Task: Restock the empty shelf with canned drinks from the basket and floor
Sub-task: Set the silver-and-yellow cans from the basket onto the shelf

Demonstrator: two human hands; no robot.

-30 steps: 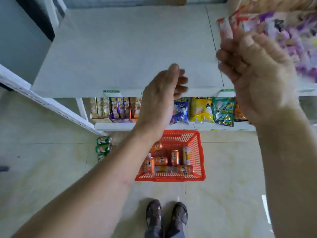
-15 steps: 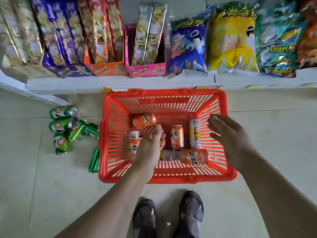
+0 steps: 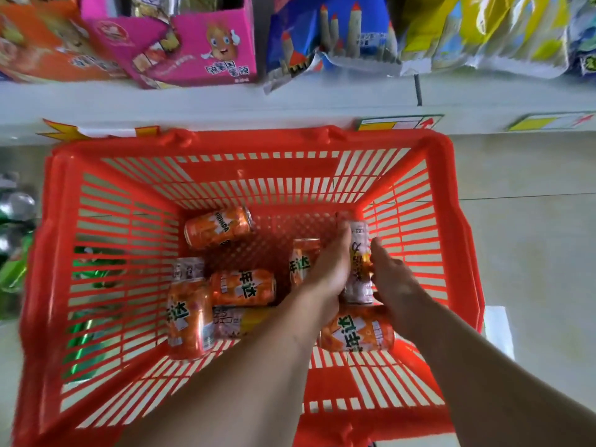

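**Two hands closing on one can inside the red basket**

Both hands reach into the red basket (image 3: 96,175) at centre frame. The left hand (image 3: 329,269) and right hand (image 3: 392,279) flank one pale-sided orange can (image 3: 358,262), which stands roughly on end in the right part of the basket floor. The left hand's fingers curl along the can's left side; the right hand's fingers touch its right side. Whether either hand has a firm grip cannot be told.

Risks, as judged from this frame. The can is pressed between two hands rather than wrapped by one, so it may slip as it is lifted. It stands just above another can (image 3: 358,332) lying on its side at lower right; a dropped can would strike that one. A further can (image 3: 301,259) sits touching or just behind the left hand and could be knocked over by the wrist.

Contents. Besides these, the basket holds a can (image 3: 217,225) lying tilted at upper centre and a cluster of cans (image 3: 225,301) at lower left of its floor. Green cans (image 3: 96,269) show through the left wall, on the floor outside. Above the basket, the lower shelf (image 3: 290,101) carries a pink carton (image 3: 193,50) and snack bags (image 3: 451,30). The empty shelf to be restocked is out of view.
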